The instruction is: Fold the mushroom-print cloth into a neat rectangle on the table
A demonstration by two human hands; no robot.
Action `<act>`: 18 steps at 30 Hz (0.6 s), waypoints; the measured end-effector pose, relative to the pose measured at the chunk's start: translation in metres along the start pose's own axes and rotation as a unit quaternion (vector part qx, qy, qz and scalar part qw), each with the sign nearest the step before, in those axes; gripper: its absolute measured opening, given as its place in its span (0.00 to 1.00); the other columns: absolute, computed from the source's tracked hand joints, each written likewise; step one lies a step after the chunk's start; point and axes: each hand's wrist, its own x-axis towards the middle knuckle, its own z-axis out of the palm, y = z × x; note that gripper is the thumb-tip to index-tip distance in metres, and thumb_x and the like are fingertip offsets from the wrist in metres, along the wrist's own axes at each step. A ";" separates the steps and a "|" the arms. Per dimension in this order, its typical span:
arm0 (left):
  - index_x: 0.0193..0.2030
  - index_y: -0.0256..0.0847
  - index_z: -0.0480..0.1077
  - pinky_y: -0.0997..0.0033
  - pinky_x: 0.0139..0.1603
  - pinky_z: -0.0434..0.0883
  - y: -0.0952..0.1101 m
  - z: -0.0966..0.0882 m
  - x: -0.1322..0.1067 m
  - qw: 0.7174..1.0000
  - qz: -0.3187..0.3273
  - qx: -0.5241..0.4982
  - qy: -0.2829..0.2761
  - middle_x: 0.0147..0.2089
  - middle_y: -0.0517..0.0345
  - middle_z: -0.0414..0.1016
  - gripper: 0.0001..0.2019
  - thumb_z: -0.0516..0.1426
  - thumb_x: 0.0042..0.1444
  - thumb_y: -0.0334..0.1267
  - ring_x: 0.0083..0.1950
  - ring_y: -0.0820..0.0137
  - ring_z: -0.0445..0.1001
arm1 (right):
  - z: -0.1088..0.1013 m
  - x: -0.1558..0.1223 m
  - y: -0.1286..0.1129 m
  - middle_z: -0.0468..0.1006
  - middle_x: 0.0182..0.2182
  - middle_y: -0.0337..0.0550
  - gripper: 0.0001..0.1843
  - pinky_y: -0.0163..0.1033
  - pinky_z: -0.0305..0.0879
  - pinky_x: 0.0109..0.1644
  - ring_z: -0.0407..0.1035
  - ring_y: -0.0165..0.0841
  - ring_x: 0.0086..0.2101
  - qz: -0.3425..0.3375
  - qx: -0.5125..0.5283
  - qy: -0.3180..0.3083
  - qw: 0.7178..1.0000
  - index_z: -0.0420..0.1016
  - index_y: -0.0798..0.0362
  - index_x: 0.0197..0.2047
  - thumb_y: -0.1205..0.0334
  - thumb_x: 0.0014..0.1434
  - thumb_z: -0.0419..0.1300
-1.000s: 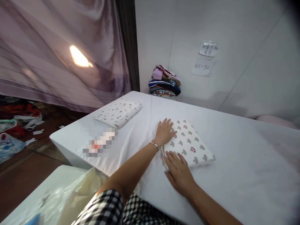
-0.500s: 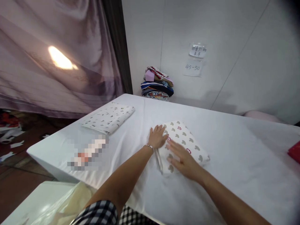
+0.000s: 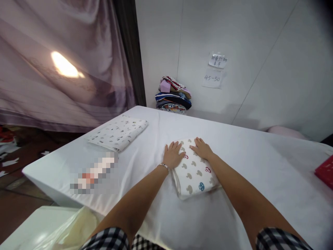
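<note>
One folded mushroom-print cloth (image 3: 191, 173) sits on the white-covered table (image 3: 260, 156), inward of its near edge and well apart from its left corners. On my feed, the left hand (image 3: 173, 155) lies spread over the cloth's far-left part, as it did half a second ago. What has changed is the right hand (image 3: 203, 148): it was over the cloth's middle and now rests on the side toward the table's far edge, fingers spread. I see neither hand clenched or pinching fabric, though I cannot tell whether the right fingertips hook over the cloth's border. A blue mushroom (image 3: 201, 186) I could not see then shows at its near end. I judge that the cloth is being pressed flat, its far end now covered from both sides. The right forearm (image 3: 231, 182) hides part of its right side. A second folded cloth (image 3: 118, 133) lies along the table's left edge.
</note>
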 end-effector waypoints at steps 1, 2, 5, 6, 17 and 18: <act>0.64 0.49 0.55 0.46 0.65 0.43 0.000 0.000 0.000 1.000 -0.001 -0.005 -0.002 0.68 0.57 0.51 0.26 0.45 0.60 0.53 0.68 0.60 0.46 | -0.001 -0.002 0.002 0.41 0.67 0.49 0.38 0.54 0.42 0.63 0.35 0.42 0.65 0.005 0.007 -0.004 1.000 0.47 0.55 0.66 0.40 0.61 0.41; 0.64 0.49 0.55 0.46 0.65 0.43 -0.001 0.000 0.000 1.000 -0.002 -0.011 -0.005 0.68 0.57 0.51 0.26 0.44 0.60 0.53 0.68 0.60 0.46 | -0.002 -0.004 0.004 0.41 0.67 0.48 0.37 0.52 0.41 0.64 0.34 0.41 0.65 0.010 0.015 -0.008 1.000 0.47 0.55 0.67 0.41 0.61 0.42; 0.64 0.50 0.55 0.45 0.66 0.42 -0.002 0.001 0.001 1.000 -0.008 -0.023 -0.012 0.68 0.58 0.50 0.26 0.44 0.60 0.54 0.69 0.60 0.45 | -0.006 -0.020 0.016 0.40 0.67 0.50 0.38 0.47 0.39 0.66 0.35 0.39 0.65 0.023 0.048 -0.018 0.998 0.46 0.59 0.67 0.43 0.61 0.44; 0.63 0.50 0.55 0.45 0.66 0.42 -0.003 0.001 0.001 1.000 -0.008 -0.025 -0.010 0.68 0.58 0.50 0.26 0.44 0.60 0.54 0.69 0.60 0.45 | -0.007 -0.029 0.021 0.40 0.67 0.51 0.39 0.46 0.38 0.66 0.36 0.39 0.65 0.026 0.063 -0.022 0.997 0.46 0.60 0.67 0.43 0.61 0.45; 0.57 0.47 0.62 0.45 0.65 0.46 -0.003 -0.012 -0.027 0.999 -0.008 -0.046 0.025 0.65 0.56 0.58 0.18 0.42 0.64 0.40 0.67 0.65 0.51 | -0.002 -0.169 0.056 0.56 0.63 0.42 0.38 0.46 0.42 0.66 0.49 0.40 0.62 0.101 0.316 0.038 0.942 0.57 0.52 0.64 0.38 0.57 0.50; 0.58 0.46 0.62 0.46 0.65 0.46 -0.006 -0.014 -0.035 0.999 0.002 -0.046 0.018 0.65 0.56 0.58 0.19 0.41 0.64 0.39 0.67 0.65 0.51 | 0.001 -0.178 0.058 0.57 0.62 0.41 0.36 0.45 0.41 0.67 0.49 0.39 0.62 0.101 0.340 0.050 0.934 0.59 0.51 0.63 0.39 0.57 0.51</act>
